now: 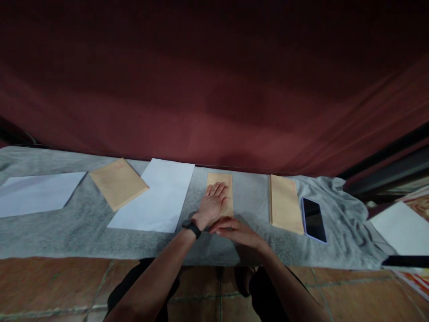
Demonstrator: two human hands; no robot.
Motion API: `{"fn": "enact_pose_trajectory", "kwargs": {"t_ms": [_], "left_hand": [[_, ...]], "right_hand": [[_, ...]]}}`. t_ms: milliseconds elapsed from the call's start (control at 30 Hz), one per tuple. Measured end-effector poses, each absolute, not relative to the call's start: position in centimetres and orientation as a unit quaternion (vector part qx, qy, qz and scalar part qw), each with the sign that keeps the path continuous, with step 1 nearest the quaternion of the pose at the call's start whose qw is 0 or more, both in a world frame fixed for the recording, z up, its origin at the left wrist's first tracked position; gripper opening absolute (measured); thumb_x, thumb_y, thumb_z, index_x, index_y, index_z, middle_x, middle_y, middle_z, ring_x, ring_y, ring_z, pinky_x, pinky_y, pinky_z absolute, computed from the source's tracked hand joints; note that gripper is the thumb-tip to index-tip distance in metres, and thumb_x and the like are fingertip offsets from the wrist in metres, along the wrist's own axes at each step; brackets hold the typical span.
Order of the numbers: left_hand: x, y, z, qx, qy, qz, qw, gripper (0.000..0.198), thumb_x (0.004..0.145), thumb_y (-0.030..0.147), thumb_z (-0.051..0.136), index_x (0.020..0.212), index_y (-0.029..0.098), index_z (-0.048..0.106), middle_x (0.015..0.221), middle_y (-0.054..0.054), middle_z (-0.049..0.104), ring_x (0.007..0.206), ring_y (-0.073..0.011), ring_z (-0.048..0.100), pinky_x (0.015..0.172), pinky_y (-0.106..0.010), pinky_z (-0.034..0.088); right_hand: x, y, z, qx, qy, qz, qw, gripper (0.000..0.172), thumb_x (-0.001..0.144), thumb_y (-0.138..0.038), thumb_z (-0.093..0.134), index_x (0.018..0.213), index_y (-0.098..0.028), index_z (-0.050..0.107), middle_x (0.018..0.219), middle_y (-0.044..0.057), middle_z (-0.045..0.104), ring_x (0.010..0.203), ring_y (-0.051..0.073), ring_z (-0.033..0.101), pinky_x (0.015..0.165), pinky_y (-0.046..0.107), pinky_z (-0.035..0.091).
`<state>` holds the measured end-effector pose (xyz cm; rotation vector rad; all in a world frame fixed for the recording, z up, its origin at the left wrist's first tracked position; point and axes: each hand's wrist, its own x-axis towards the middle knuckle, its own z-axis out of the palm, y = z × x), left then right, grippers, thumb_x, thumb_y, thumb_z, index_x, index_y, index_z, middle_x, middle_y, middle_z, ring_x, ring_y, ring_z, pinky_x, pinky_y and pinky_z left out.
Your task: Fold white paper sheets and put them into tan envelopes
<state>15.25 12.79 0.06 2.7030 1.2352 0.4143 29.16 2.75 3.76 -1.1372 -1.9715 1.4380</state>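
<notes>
A tan paper envelope (219,178) lies upright on the grey cloth straight in front of me. My left hand (214,201), a dark watch on its wrist, rests flat over the envelope's middle with its fingers stretched out. At the envelope's near end is my right hand (236,230), its fingers extended to the left and partly over the bottom edge; whether it presses on the paper I cannot tell. Just left of my hands lies a large white sheet of paper (167,192), with another tan envelope (119,181) overlapping its left side.
To the right sit a stack of tan envelopes (284,203) and a phone (314,219) in a purple case. White paper (36,192) lies at the far left. A dark red curtain (214,112) hangs behind the cloth-covered surface (90,241). More white paper (402,228) is at the far right.
</notes>
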Motion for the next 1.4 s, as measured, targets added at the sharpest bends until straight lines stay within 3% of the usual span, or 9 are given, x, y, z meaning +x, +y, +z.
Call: {"fn": "enact_pose_trajectory", "kwargs": {"t_ms": [133, 267, 433, 733, 867, 1067, 1400], "left_hand": [[16.3, 12.4, -0.1, 0.893, 0.427, 0.129, 0.054, 0.052, 0.104, 0.035, 0.032, 0.154, 0.022, 0.04, 0.163, -0.004, 0.038, 0.154, -0.0276, 0.025, 0.126, -0.057, 0.015], [16.6, 12.2, -0.2, 0.9, 0.412, 0.129, 0.059, 0.052, 0.104, 0.033, 0.033, 0.155, 0.022, 0.039, 0.162, -0.003, 0.039, 0.154, -0.0253, 0.025, 0.126, -0.054, 0.015], [16.6, 11.9, -0.2, 0.906, 0.404, 0.104, 0.075, 0.055, 0.1, 0.031, 0.04, 0.154, 0.02, 0.04, 0.163, -0.006, 0.039, 0.153, -0.0266, 0.025, 0.126, -0.053, 0.017], [15.9, 10.1, -1.0, 0.927, 0.358, 0.097, 0.05, 0.062, 0.096, 0.038, 0.048, 0.153, 0.016, 0.038, 0.163, -0.012, 0.036, 0.153, -0.0305, 0.024, 0.125, -0.053, 0.016], [15.8, 9.1, -0.8, 0.924, 0.359, 0.117, 0.054, 0.054, 0.101, 0.036, 0.042, 0.152, 0.018, 0.04, 0.16, -0.01, 0.042, 0.151, -0.028, 0.029, 0.124, -0.051, 0.019], [15.7, 8.4, -0.7, 0.933, 0.334, 0.121, 0.05, 0.047, 0.104, 0.035, 0.037, 0.146, 0.016, 0.048, 0.155, -0.01, 0.048, 0.149, -0.0258, 0.034, 0.126, -0.051, 0.015], [14.9, 5.7, -0.2, 0.943, 0.3, 0.133, 0.048, 0.062, 0.105, 0.05, 0.033, 0.155, 0.012, 0.036, 0.162, -0.014, 0.037, 0.153, -0.025, 0.029, 0.126, -0.045, 0.014]], "right_hand": [[29.5, 3.2, 3.1, -0.388, -0.655, 0.603, 0.238, 0.05, 0.095, -0.061, 0.056, 0.106, -0.018, 0.079, 0.11, 0.008, 0.078, 0.107, 0.025, 0.071, 0.103, 0.04, 0.052], [30.1, 3.8, 3.0, -0.392, -0.631, 0.628, 0.231, 0.047, 0.094, -0.053, 0.057, 0.106, -0.013, 0.079, 0.108, 0.012, 0.077, 0.104, 0.027, 0.07, 0.102, 0.044, 0.053], [30.9, 4.2, 4.3, -0.393, -0.609, 0.647, 0.237, 0.042, 0.094, -0.051, 0.056, 0.102, -0.016, 0.079, 0.105, 0.011, 0.077, 0.104, 0.027, 0.069, 0.105, 0.045, 0.05], [31.5, 4.4, 5.2, -0.402, -0.495, 0.685, 0.354, 0.038, 0.087, -0.052, 0.068, 0.099, -0.017, 0.078, 0.097, 0.01, 0.077, 0.089, 0.021, 0.07, 0.088, 0.037, 0.055], [31.6, 4.9, 5.1, -0.411, -0.447, 0.661, 0.441, 0.033, 0.086, -0.048, 0.07, 0.101, -0.02, 0.078, 0.102, 0.009, 0.077, 0.091, 0.02, 0.069, 0.087, 0.034, 0.055], [31.4, 6.1, 4.4, -0.442, -0.398, 0.578, 0.559, 0.029, 0.081, -0.043, 0.073, 0.101, -0.024, 0.078, 0.111, 0.006, 0.076, 0.104, 0.022, 0.069, 0.097, 0.035, 0.052], [32.7, 8.1, 0.5, -0.644, -0.384, 0.369, 0.549, 0.039, 0.071, -0.052, 0.066, 0.093, -0.021, 0.074, 0.103, 0.008, 0.076, 0.096, 0.026, 0.067, 0.085, 0.038, 0.053]]}}
